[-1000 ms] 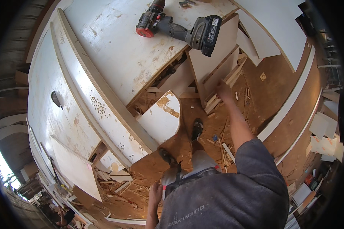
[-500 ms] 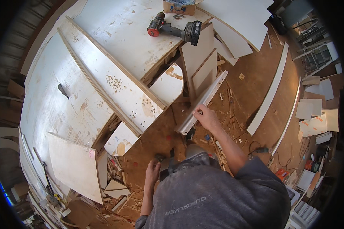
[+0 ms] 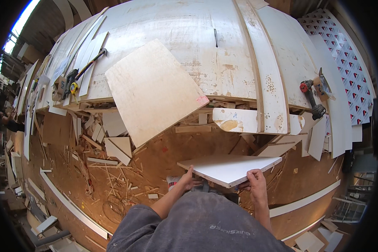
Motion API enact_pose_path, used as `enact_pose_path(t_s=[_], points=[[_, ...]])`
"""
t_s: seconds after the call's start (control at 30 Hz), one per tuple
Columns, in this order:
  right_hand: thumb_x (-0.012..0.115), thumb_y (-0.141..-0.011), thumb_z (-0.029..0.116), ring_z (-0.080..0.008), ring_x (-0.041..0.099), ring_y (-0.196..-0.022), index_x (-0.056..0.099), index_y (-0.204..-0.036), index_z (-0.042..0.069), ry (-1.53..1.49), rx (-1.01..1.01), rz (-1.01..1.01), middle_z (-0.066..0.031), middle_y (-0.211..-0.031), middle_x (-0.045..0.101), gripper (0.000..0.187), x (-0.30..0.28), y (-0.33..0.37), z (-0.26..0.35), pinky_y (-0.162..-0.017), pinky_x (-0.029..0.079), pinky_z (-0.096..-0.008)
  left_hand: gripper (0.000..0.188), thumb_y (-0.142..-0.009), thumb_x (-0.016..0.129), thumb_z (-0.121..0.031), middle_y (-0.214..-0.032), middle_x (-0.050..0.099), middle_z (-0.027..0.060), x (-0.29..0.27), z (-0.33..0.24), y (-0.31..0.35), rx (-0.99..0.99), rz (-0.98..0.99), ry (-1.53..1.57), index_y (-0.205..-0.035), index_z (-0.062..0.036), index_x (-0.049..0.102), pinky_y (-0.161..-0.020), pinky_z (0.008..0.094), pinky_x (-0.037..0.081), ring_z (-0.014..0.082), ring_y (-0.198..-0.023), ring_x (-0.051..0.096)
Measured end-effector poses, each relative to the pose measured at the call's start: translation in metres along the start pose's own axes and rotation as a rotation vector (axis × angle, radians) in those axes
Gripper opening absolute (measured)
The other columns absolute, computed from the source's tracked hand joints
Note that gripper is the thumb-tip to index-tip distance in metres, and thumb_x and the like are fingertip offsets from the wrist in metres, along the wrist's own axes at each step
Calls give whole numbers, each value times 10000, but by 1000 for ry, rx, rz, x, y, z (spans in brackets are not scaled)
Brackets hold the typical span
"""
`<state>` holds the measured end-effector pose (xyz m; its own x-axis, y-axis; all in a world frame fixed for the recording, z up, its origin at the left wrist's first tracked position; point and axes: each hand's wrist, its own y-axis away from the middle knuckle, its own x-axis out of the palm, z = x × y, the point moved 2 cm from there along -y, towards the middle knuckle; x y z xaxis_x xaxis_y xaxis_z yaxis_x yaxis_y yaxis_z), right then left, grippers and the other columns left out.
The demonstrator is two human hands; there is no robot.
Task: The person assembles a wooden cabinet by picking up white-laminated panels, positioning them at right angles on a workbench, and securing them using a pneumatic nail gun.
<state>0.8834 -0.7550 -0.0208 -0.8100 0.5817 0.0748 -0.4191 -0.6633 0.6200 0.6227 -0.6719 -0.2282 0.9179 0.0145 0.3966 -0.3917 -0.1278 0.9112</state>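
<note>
Pinches white panel [image 3: 229, 168] w/ R hand [image 3: 256, 185], grips it w/ L hand [image 3: 188, 182]; has plywood sheet [image 3: 155, 92] fwd-L of L hand, drill [image 3: 312, 99] on desk [image 3: 168, 25] fwd-R of R hand.

You are in a woodworking workshop: a cordless drill [image 3: 311, 97], a hammer [image 3: 90, 64] and a yellow tape measure [image 3: 74, 87] lie on your scuffed white counter [image 3: 168, 27], a pale panel [image 3: 153, 90] overhangs its edge, and wood offcuts [image 3: 102, 161] litter the brown floor [image 3: 187, 145] around you.
</note>
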Motion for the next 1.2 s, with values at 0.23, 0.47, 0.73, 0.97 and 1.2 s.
enact_pose_path(t_s=[0.23, 0.47, 0.73, 0.97, 1.2], points=[[561, -968, 181, -231, 674, -720, 495, -1056, 9, 58, 205, 346, -121, -983, 578, 204, 76, 7, -23, -635, 593, -309, 499, -963, 496, -111, -1390, 403, 272, -78, 16, 13, 321, -156, 646, -1389, 70, 310, -1067, 541, 385, 401, -1263, 449], [577, -961, 193, -219, 681, -740, 463, -1076, 36, 280, 398, 756, -88, -907, 552, 226, 93, -37, -42, -694, 606, -343, 491, -931, 427, 2, -1409, 390, 236, -101, 54, 98, 655, -400, 844, -1397, 64, 285, -1088, 538, 368, 393, -1290, 424], [566, -981, 251, -204, 677, -866, 454, -1192, 58, 559, 498, 1380, -166, -1037, 605, 307, 142, -6, -49, -781, 556, -296, 374, -886, 500, 36, -1228, 523, 208, -131, 134, 267, 1119, -852, 788, -1249, 91, 429, -964, 424, 481, 318, -1127, 558], [562, -976, 223, -217, 619, -1065, 513, -1326, 71, 962, -140, 1545, -110, -1143, 627, 385, 170, 18, 48, -934, 479, -318, 474, -912, 524, -86, -1224, 551, 171, -80, 133, 390, 1575, -969, 558, -1352, 41, 400, -941, 423, 493, 299, -1092, 586], [558, -952, 238, -291, 534, -1166, 557, -1257, 16, 823, -978, 638, -169, -1248, 554, 377, 201, -53, 130, -1016, 413, -380, 500, -931, 522, -108, -1225, 539, 193, -69, -1, 400, 1732, -635, 519, -1369, 60, 352, -894, 386, 544, 287, -1087, 598]])
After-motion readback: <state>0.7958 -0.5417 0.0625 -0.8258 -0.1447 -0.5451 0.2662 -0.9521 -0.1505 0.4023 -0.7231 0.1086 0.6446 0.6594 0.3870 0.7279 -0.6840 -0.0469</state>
